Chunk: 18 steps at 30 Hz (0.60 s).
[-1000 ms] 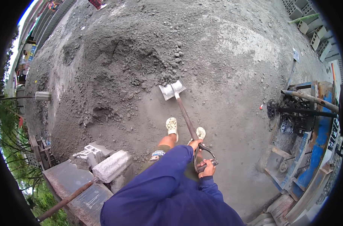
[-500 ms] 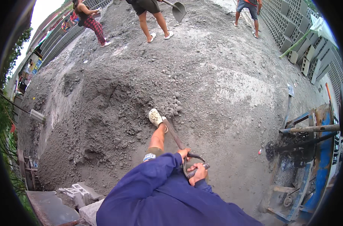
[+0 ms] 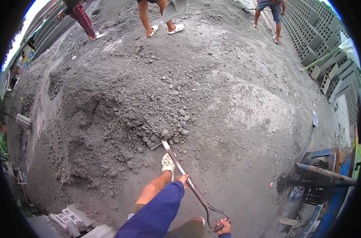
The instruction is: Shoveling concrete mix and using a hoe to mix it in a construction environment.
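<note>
A shovel (image 3: pixel 196 191) slants from the lower right up to the grey pile. My left hand (image 3: pixel 183 181) is closed around its shaft about midway. On the grip of its forked handle, my right hand (image 3: pixel 224 227) is closed, farther down and to the right. The blade (image 3: pixel 155 146) is mostly hidden at the foot of the heap of damp grey gravelly material (image 3: pixel 125 115), with loose lumps around it. Just beside the shaft, my foot in a dirty white clog (image 3: pixel 168 163) stands on the ground.
Two people stand at the far left, one near a shovel blade (image 3: pixel 175 10); another stands far right. Hollow blocks (image 3: pixel 311 27) are stacked along the right. A blue rusty metal frame (image 3: pixel 335 166) stands near right. Broken blocks (image 3: pixel 71 219) lie at the lower left.
My hands have moved apart and down with the shovel; its shaft now shows more fully and its blade meets the pile. My torso has mostly left view. The other person's shovel blade has shifted.
</note>
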Motion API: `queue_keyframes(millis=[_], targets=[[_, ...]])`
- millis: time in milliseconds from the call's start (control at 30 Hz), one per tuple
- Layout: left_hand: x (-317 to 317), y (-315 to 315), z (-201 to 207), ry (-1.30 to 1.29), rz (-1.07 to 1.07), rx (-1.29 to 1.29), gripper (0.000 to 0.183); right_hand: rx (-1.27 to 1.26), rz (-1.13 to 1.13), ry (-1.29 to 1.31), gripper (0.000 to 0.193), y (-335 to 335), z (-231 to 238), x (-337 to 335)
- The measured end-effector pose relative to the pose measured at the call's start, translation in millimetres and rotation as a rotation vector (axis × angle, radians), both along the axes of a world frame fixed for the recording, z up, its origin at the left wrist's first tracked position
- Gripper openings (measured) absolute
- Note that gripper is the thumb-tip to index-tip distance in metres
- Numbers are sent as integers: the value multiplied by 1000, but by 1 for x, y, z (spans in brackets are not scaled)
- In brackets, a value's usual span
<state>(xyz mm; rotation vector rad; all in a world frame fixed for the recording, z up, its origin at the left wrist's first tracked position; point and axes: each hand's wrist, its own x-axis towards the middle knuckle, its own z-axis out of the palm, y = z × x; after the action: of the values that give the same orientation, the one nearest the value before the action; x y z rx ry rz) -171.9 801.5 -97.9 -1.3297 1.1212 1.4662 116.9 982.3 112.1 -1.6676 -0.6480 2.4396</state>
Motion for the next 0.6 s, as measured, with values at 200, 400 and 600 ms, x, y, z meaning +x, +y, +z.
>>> queue_keyframes(millis=[200, 400, 600], targets=[[-106, -14, -85, 134, -49, -371, 25, 595, -88, -1227, 8, -47, -62, 12], [-122, -26, -63, 8, -41, -109, 12, 555, -224, -1277, 1, -52, 2, 8], [-84, -45, -3, 3, -32, -113, 14, 608, -182, -1212, 3, -70, 45, 11]])
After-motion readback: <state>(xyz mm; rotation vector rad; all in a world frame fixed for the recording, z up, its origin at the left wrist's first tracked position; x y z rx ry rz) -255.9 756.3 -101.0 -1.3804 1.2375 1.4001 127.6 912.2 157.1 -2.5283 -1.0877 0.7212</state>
